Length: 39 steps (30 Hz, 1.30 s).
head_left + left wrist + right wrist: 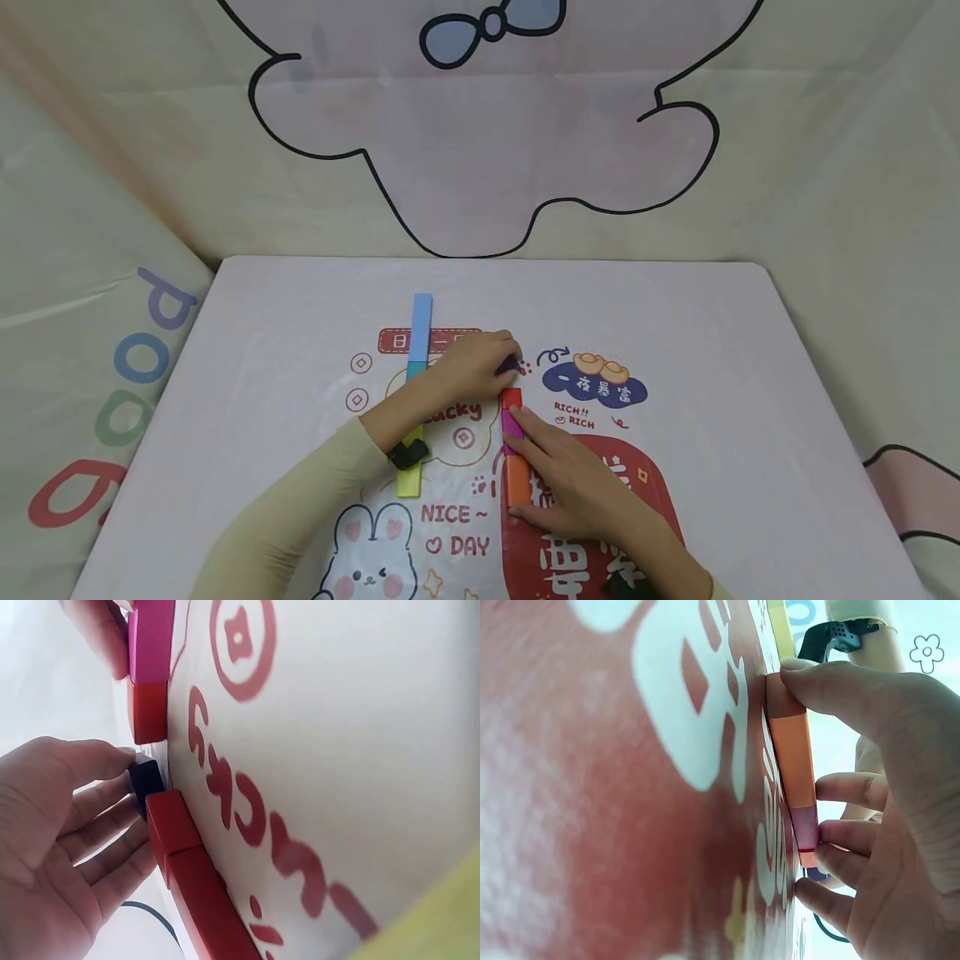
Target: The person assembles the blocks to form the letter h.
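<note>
My left hand [476,364] pinches a dark navy block [146,780] between thumb and fingers. Just below it in the head view, a red block [511,397], a magenta block [513,427] and an orange block [517,482] lie end to end. My right hand [573,483] rests on this row, fingertips on the magenta block and thumb at the near end of the orange one [791,757]. In the left wrist view, two more red blocks [214,907] lie beside the navy block; the left hand hides them from the head view.
Left of these stands a straight row of light blue [421,321], teal [416,368] and yellow-green [408,481] blocks, partly covered by my left forearm. The white table [750,375] carries printed text, a rabbit and a red patch. Cloth hangs behind.
</note>
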{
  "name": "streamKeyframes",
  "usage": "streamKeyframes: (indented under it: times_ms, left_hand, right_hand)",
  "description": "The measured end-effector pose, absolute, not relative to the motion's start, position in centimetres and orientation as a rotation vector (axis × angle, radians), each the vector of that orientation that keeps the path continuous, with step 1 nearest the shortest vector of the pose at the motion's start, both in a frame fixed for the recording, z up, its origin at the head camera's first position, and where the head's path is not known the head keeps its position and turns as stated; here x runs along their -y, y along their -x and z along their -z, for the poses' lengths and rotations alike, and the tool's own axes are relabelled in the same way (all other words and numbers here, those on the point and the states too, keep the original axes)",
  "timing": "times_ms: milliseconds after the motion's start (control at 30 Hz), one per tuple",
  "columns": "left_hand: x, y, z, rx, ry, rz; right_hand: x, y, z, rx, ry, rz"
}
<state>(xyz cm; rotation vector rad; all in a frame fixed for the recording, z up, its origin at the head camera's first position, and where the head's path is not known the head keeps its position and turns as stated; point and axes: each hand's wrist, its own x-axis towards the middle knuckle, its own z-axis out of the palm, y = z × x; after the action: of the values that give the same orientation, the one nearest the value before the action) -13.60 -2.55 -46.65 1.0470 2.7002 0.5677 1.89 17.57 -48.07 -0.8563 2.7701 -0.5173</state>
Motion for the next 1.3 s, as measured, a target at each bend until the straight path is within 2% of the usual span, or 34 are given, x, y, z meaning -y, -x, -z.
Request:
streamKeyframes:
  times_ms: [567, 1300]
  left_hand:
    - [3.5, 12.7, 45.1, -2.602, -1.067, -0.42]
    - [3.8, 12.5, 45.1, -2.623, -1.122, -0.367]
  right_hand:
    - [-17.5, -2.0, 48.3, -2.771, 0.848, 0.509]
    - [-17.5, -2.1, 48.2, -2.779, 0.861, 0.512]
